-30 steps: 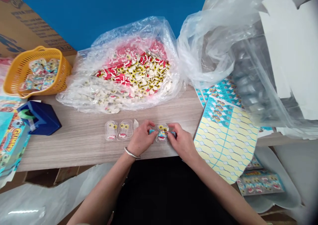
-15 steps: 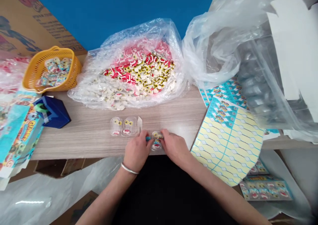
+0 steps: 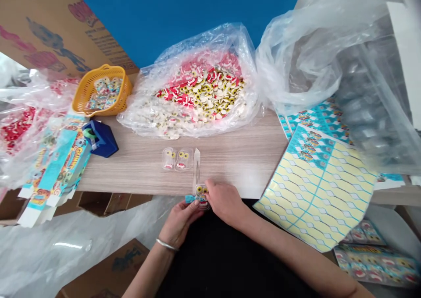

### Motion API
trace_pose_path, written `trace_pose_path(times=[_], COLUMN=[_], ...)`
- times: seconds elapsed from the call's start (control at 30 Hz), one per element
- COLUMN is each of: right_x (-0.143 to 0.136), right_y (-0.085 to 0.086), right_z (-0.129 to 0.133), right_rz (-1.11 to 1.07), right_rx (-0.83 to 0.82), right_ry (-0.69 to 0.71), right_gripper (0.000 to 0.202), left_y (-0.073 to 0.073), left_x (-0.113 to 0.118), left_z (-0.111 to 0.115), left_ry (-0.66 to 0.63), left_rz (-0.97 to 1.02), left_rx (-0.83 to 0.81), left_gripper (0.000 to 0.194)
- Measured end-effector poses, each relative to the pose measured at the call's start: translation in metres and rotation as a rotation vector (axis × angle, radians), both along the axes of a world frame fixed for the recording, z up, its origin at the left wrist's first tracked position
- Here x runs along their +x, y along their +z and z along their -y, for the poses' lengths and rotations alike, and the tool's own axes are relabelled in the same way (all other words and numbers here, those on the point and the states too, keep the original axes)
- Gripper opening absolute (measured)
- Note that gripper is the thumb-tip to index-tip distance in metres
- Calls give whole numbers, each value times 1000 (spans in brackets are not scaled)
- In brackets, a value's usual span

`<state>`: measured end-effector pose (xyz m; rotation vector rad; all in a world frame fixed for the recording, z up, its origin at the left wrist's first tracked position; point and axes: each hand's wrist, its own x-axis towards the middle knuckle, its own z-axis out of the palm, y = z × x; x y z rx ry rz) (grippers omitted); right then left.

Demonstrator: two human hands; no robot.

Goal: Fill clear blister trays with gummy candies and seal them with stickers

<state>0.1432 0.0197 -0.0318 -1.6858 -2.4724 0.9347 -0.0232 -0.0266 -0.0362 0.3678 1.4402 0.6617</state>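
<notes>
Between my hands, at the table's front edge, is a small clear plastic pack (image 3: 201,191) with yellow eye pieces, a red mouth piece and a blue printed label wrapped on it. My left hand (image 3: 181,221) pinches it from the left and below, thumb on top. The fingers of my right hand (image 3: 225,202) are closed against its right side. A narrow pale strip with a pointed end (image 3: 196,164) lies just beyond the pack. Two clear packs with eyes and mouths, a left one (image 3: 169,159) and a right one (image 3: 183,160), lie to its left.
A clear bag (image 3: 210,90) of loose eye and mouth pieces lies at the back. Left are a yellow basket (image 3: 126,87) with filled packs, a blue tape dispenser (image 3: 104,140) and a printed carton (image 3: 62,157). Label sheets (image 3: 315,193) overhang the front edge at right, near a plastic bag (image 3: 269,57).
The view has turned left, so things sit farther right. My left hand has dropped past the table's front edge, its thumb now on top of the pack. The pack is nearer my body.
</notes>
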Motion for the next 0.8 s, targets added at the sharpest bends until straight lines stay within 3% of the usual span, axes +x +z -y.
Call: trace_pose_path(times=[0.1, 0.23, 0.33, 0.47, 0.63, 0.8], right_x=[-3, 14, 31, 49, 72, 79], right_y=[0, 2, 3, 10, 20, 16], right_z=[2, -4, -8, -11, -13, -9], right_rz=[-64, -363, -670, -934, -1040, -1107], right_rx=[-24, -182, -345, -383, -333, -382], right_ry=[4, -195, -340, -420, -520, -532], right_gripper=[17, 38, 36, 21, 27, 35], left_y=[-7, 6, 24, 40, 47, 50], left_x=[10, 12, 15, 27, 43, 55], left_z=[6, 2, -10, -31, -47, -51], left_ry=[185, 273, 253, 202, 97, 99], left_rz=[67, 25, 0, 60, 143, 123], left_rx=[-49, 72, 168, 253, 280, 278], left_gripper=[33, 34, 36, 40, 36, 39])
